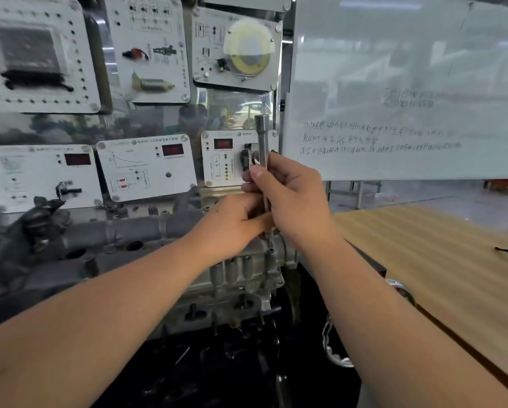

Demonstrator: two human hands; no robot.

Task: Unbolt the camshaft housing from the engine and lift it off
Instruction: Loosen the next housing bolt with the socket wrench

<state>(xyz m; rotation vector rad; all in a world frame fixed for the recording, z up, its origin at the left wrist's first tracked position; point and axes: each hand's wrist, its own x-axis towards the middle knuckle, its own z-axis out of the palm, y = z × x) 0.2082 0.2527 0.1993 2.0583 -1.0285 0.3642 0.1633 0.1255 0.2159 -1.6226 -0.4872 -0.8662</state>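
The camshaft housing [146,228] is seated on top of the engine [232,278], left of centre. A long socket wrench [263,160] is stood upright over a bolt [271,251] at the engine's right end. The wrench shaft is gripped by the right hand [288,198], fingers curled round it. The lower shaft is pinched by the left hand [235,228]. A wooden table [441,260] is seen at right.

Both forearms bare to frame edge, no sleeves; hands [264,210] ungloved, nails short.
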